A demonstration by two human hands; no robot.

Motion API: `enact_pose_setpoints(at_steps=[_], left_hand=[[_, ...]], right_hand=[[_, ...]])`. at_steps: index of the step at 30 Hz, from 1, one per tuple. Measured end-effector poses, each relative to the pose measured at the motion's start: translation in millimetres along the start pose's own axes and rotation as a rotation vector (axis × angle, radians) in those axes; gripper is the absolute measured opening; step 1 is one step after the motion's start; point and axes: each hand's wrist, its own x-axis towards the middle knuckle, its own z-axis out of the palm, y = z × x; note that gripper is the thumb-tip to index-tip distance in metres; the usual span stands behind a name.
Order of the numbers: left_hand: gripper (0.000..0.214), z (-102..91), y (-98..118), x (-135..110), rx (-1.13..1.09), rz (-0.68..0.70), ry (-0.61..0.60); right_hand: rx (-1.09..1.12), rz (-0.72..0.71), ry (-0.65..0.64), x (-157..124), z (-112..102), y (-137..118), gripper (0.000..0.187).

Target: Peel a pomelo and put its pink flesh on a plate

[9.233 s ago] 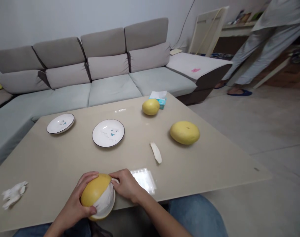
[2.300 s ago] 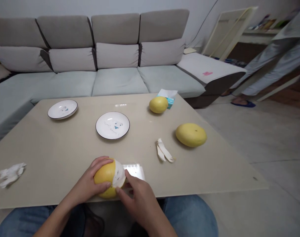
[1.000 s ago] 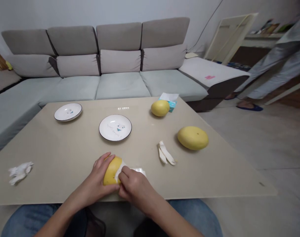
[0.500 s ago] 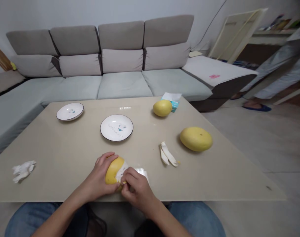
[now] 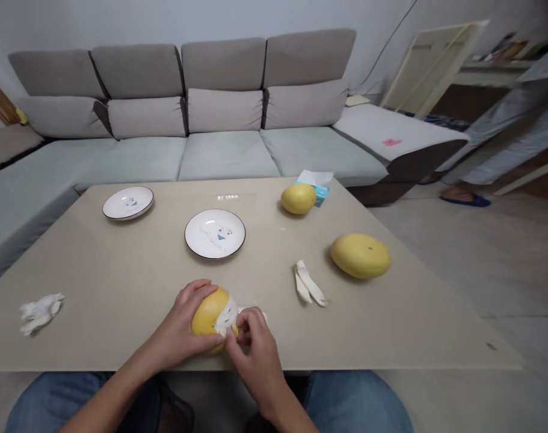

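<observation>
A partly peeled pomelo (image 5: 209, 310) rests at the table's near edge, its yellow skin stripped on the right side to show white pith. My left hand (image 5: 178, 331) is wrapped round its left side, fingers over the top and thumb low in front. The fingers of my right hand (image 5: 258, 355) pinch a piece of peel (image 5: 234, 330) at the edge of the bared patch. Behind my right fingers lies something white, mostly hidden. Strips of removed peel (image 5: 310, 284) lie to the right, white side up.
Two white plates stand beyond my hands, one in the middle (image 5: 215, 234) and one at far left (image 5: 128, 203). Whole pomelos sit at right (image 5: 361, 256) and back right (image 5: 298, 199), by a tissue pack (image 5: 321, 193). Crumpled tissue (image 5: 41, 313) lies left. A person's legs (image 5: 503, 150) show at right.
My right hand has shifted slightly right and turned more upright, with its fingers at the peel edge. More of the white pith shows. My left hand keeps its hold.
</observation>
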Motion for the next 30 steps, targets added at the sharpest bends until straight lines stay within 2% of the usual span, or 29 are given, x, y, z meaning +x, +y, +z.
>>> enact_pose_setpoints(at_steps=[2, 4, 6, 8, 15, 18, 22, 27, 30], left_hand=[[0.071, 1.4, 1.0, -1.1, -0.007, -0.001, -0.005], [0.071, 3.3, 1.7, -2.7, -0.006, 0.016, -0.008], [0.071, 5.3, 1.5, -4.8, 0.001, 0.038, -0.001], [0.071, 6.9, 0.7, -6.9, 0.0, 0.046, 0.014], [0.068, 9.3, -3.7, -9.5, 0.006, 0.046, 0.081], [0.069, 7.4, -7.0, -8.7, -0.001, 0.043, 0.082], [0.069, 4.3, -12.9, -10.6, -0.023, 0.033, 0.09], [0.068, 6.4, -18.8, -15.9, -0.04, 0.051, 0.135], [0.067, 8.2, -21.8, -18.7, -0.046, 0.053, 0.154]], right_hand=[[-0.017, 0.159, -0.078, 1.6, -6.0, -4.1, 0.025], [0.037, 0.26, -0.227, 5.1, -12.8, -7.9, 0.033], [0.145, 0.289, -0.354, 9.3, -17.7, -10.4, 0.032], [0.232, 0.284, -0.393, 12.3, -19.2, -11.6, 0.034], [0.25, 0.163, -0.282, 9.2, -11.4, -6.5, 0.043], [0.204, 0.105, -0.306, 9.4, -14.6, -6.4, 0.047], [0.083, 0.035, -0.295, 12.0, -17.4, -9.5, 0.044], [-0.015, 0.065, -0.202, 15.8, -9.9, -2.3, 0.037], [0.012, 0.08, -0.209, 18.5, -10.4, 2.0, 0.037]])
